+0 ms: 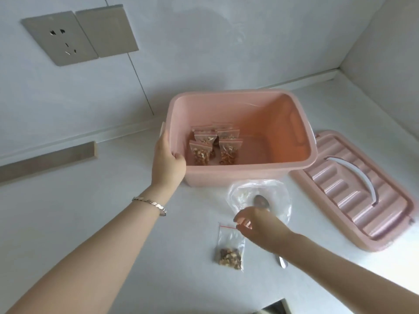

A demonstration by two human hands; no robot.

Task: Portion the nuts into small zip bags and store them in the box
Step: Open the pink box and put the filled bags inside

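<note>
box [238, 175] interior right half is free; filled bags [214, 147] occupy its left, lid [353, 196] blocks the surface on the right.

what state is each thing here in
box: open, upright
lid: off, lying flat right of box
bags in box: hold nuts, in two rows
loose bag: holds nuts, flat outside box
large clear bag: nearly empty, crumpled
spoon: lying across large clear bag, partly hidden
left grip: holds box rim
right grip: at loose bag's top, hold unclear

My left hand [169, 164] gripped the rim of the pink plastic box [229, 92]; my right hand [256, 225] hovered, fingers [242, 214] loosely curled.
</note>
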